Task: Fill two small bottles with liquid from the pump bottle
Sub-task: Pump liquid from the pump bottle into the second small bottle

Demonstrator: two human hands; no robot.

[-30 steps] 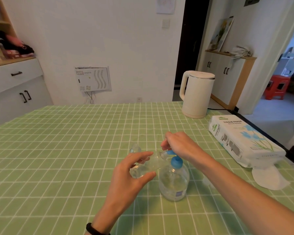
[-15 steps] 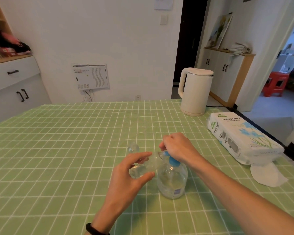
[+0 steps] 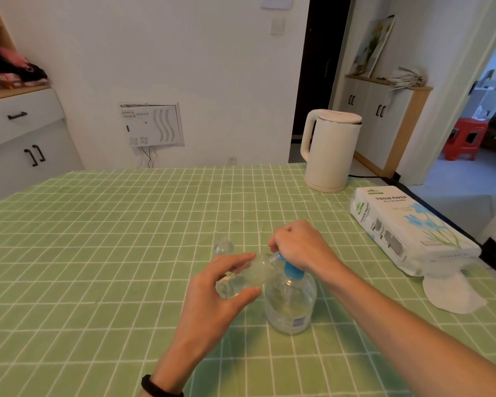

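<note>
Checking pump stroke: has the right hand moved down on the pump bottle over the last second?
Yes. The right hand now covers more of the pump bottle's blue cap, so it has pressed downward.

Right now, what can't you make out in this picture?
- Pump bottle nozzle: covered by the right hand.
- Small bottle fill level: clear, tilted, partly behind left hand fingers.
- Second small bottle: too small and glassy.
- Head view only.
</note>
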